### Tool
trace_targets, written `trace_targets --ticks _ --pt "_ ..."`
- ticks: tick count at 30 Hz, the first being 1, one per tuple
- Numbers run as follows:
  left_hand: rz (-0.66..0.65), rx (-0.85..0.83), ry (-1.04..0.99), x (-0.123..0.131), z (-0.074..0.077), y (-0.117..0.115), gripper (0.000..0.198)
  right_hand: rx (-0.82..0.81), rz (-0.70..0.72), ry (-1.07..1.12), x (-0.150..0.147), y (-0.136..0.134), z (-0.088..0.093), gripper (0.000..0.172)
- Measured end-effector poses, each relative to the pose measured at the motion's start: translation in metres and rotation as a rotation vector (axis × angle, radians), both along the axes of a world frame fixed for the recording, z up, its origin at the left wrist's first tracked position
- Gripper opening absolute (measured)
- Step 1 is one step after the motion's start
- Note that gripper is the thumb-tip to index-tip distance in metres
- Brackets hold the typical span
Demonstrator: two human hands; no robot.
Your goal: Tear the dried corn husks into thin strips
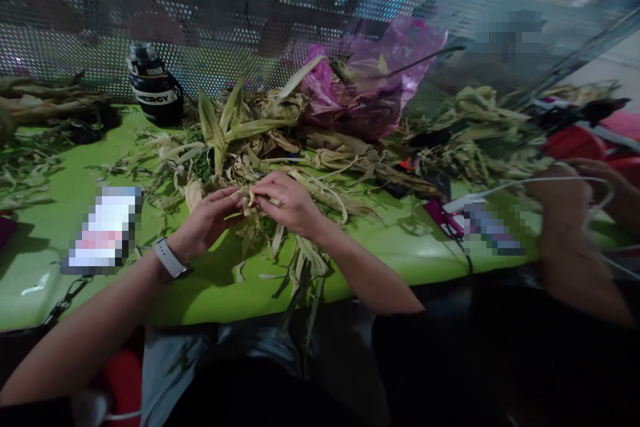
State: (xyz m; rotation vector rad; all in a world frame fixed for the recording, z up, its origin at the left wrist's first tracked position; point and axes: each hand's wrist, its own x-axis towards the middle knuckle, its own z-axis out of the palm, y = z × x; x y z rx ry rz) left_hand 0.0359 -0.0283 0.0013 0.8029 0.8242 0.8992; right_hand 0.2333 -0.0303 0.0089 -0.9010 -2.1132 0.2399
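Observation:
Over the green table, my left hand (207, 220), with a pale watch band at the wrist, pinches one side of a small bundle of corn husk strips (249, 199). My right hand (290, 205) grips the other side, its thumb and fingers pressed together. Both hands nearly meet at the bundle. Dry husks (220, 130) are heaped just beyond them, some pale green and some brown. Long husk strips (306, 267) trail below my right hand and over the table's front edge.
A dark jug (155, 90) stands at the back left, near a perforated metal screen (225, 20). A pink plastic bag (370, 87) sits behind the heap. A phone (103, 230) lies at left, another phone (493, 227) at right, by a co-worker's arm (570, 233) and white cable.

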Motion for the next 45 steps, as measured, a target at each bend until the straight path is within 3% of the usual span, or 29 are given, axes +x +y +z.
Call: trace_targets --ticks 5,13,19,25,28,33,38,41,45 --pt "-0.048 -0.006 -0.156 0.003 -0.003 -0.004 0.014 0.101 -0.070 0.061 0.000 0.000 0.003 0.019" --pt "0.020 0.225 0.035 0.002 -0.013 -0.008 0.023 0.286 -0.054 -0.074 -0.005 -0.005 -0.004 0.022" --pt "-0.019 0.507 0.283 0.003 -0.002 -0.015 0.030 0.437 -0.124 -0.242 -0.010 -0.019 -0.004 0.023" --pt "-0.097 0.536 0.221 0.001 0.001 -0.011 0.029 0.459 -0.083 -0.216 -0.006 -0.020 0.001 0.025" --pt "-0.158 0.566 0.224 -0.002 0.000 -0.007 0.027 0.424 -0.067 -0.205 -0.003 -0.017 0.005 0.025" --pt "-0.172 0.718 0.446 -0.006 0.001 -0.002 0.032 0.408 -0.053 -0.231 -0.002 -0.013 0.005 0.022" --pt "-0.186 0.727 0.534 -0.006 0.003 -0.002 0.031 0.231 -0.107 -0.179 0.001 -0.005 0.007 0.026" --pt "-0.206 0.762 0.532 -0.006 0.003 -0.003 0.031 0.075 -0.005 -0.149 0.003 0.000 0.010 0.046" --pt "-0.268 0.759 0.473 -0.006 0.004 -0.004 0.030 -0.105 0.129 -0.156 0.005 0.002 0.011 0.042"
